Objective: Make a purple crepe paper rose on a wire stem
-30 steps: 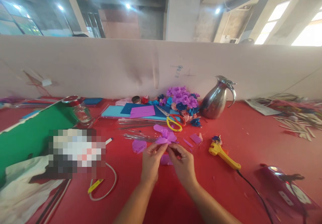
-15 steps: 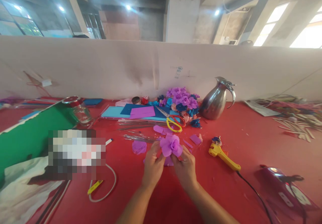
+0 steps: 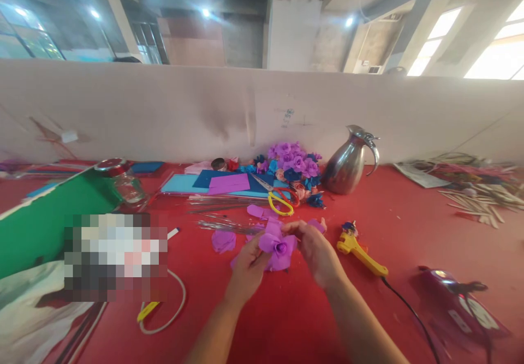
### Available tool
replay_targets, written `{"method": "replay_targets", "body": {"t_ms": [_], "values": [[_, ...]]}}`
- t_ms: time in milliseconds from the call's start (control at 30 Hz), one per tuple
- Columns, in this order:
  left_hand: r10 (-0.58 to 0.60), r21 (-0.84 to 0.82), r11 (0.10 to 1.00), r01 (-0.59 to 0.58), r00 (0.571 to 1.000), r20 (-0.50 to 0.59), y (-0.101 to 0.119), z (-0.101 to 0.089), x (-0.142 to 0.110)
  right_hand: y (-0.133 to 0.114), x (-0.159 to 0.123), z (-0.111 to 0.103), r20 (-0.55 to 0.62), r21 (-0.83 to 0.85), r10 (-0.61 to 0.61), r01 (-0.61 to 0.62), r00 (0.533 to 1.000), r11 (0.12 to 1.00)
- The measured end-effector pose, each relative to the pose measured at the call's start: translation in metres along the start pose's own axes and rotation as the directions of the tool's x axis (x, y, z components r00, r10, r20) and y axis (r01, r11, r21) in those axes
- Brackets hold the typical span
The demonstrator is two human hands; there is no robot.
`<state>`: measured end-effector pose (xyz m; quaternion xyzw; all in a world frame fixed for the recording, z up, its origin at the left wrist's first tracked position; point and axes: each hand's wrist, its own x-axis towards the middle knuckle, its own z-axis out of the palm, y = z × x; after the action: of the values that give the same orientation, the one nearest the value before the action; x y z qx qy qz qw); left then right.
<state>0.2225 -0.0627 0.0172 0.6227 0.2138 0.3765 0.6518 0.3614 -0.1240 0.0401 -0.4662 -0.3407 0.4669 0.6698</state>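
Observation:
My left hand (image 3: 248, 266) pinches a purple paper flower (image 3: 280, 248) from its left side. The flower faces me, with a tightly rolled centre and wide outer petals. My right hand (image 3: 319, 255) curves round the flower's upper right, its fingers at the edge of a petal; the fingertips are partly hidden. Beneath and behind the flower lie loose purple paper petals, among them a round stack (image 3: 223, 240) left of my hands. Yellow-and-red handled scissors (image 3: 280, 204) rest beyond them. To the right lies a yellow hot glue gun (image 3: 364, 257) with a black cord.
Finished paper flowers (image 3: 292, 159) are heaped at the back, beside a metal jug (image 3: 347, 162). Coloured paper sheets (image 3: 229, 184) and thin wires (image 3: 216, 225) lie left of them. A glass jar (image 3: 125, 184), a green box (image 3: 45, 216) and a power strip (image 3: 462, 304) occupy the sides.
My right hand has shifted from below the flower to its upper right edge. The flower has dropped slightly and turned a little, still in my left hand.

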Motion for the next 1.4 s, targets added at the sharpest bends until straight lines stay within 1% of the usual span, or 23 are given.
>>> {"method": "replay_targets", "body": {"t_ms": [67, 100, 167, 300, 433, 567, 633, 733, 833, 933, 1067, 1133, 1167, 1233, 1300, 1400], "values": [[-0.011, -0.035, 0.999, 0.014, 0.997, 0.070, -0.001, 0.001, 0.000, -0.008, 0.003, -0.004, 0.121, 0.014, 0.076, -0.078, 0.990, 0.997], [-0.019, -0.044, 0.999, 0.023, 0.995, 0.095, -0.001, 0.001, 0.000, -0.011, 0.004, -0.005, 0.154, 0.006, 0.092, -0.094, 0.984, 0.996], [-0.036, -0.044, 0.998, 0.041, 0.993, 0.115, -0.001, 0.002, 0.000, -0.012, 0.004, -0.006, 0.180, -0.002, 0.108, -0.110, 0.978, 0.994], [-0.053, -0.015, 0.998, 0.055, 0.992, 0.113, 0.003, 0.003, 0.000, -0.008, 0.003, -0.006, 0.163, 0.050, 0.136, -0.146, 0.977, 0.988], [-0.044, -0.018, 0.999, 0.046, 0.992, 0.115, 0.004, 0.002, 0.000, -0.006, 0.001, -0.004, 0.125, 0.112, 0.130, -0.144, 0.984, 0.983], [-0.049, -0.046, 0.997, 0.054, 0.993, 0.105, 0.001, 0.000, 0.000, -0.008, -0.001, -0.001, 0.101, 0.167, 0.112, -0.128, 0.989, 0.978], [-0.054, -0.055, 0.997, 0.060, 0.993, 0.107, -0.001, 0.000, 0.000, -0.009, -0.002, 0.000, 0.107, 0.164, 0.110, -0.127, 0.988, 0.978], [-0.055, -0.060, 0.996, 0.064, 0.989, 0.140, -0.002, 0.000, 0.000, -0.009, -0.003, -0.001, 0.134, 0.098, 0.112, -0.125, 0.985, 0.987], [-0.074, -0.073, 0.994, 0.085, 0.986, 0.152, -0.003, 0.000, 0.000, -0.008, -0.003, -0.002, 0.133, 0.062, 0.087, -0.096, 0.987, 0.993], [-0.110, -0.131, 0.984, 0.122, 0.989, 0.095, -0.006, -0.001, 0.000, -0.006, -0.003, -0.002, 0.086, 0.120, 0.041, -0.052, 0.995, 0.991], [-0.153, -0.247, 0.957, 0.154, 0.988, 0.025, -0.007, 0.001, 0.001, -0.004, -0.001, -0.002, -0.019, 0.167, -0.032, 0.034, 0.999, 0.985], [-0.170, -0.318, 0.936, 0.151, 0.985, -0.035, -0.007, 0.001, 0.004, -0.001, 0.001, -0.003, -0.076, 0.162, -0.047, 0.059, 0.996, 0.985], [-0.179, -0.362, 0.922, 0.138, 0.981, -0.081, -0.008, 0.001, 0.005, 0.001, 0.002, -0.004, -0.105, 0.153, -0.045, 0.061, 0.993, 0.986], [-0.208, -0.461, 0.881, 0.104, 0.961, -0.182, -0.009, 0.000, 0.009, 0.006, 0.004, -0.004, -0.173, 0.109, -0.043, 0.062, 0.984, 0.992], [-0.263, -0.552, 0.830, 0.082, 0.929, -0.258, -0.011, -0.003, 0.012, 0.008, 0.005, -0.004, -0.230, 0.034, -0.061, 0.071, 0.971, 0.997], [-0.358, -0.666, 0.743, 0.074, 0.884, -0.301, -0.014, -0.008, 0.015, 0.002, 0.001, -0.009, -0.257, -0.157, -0.120, 0.081, 0.959, 0.984]]}}
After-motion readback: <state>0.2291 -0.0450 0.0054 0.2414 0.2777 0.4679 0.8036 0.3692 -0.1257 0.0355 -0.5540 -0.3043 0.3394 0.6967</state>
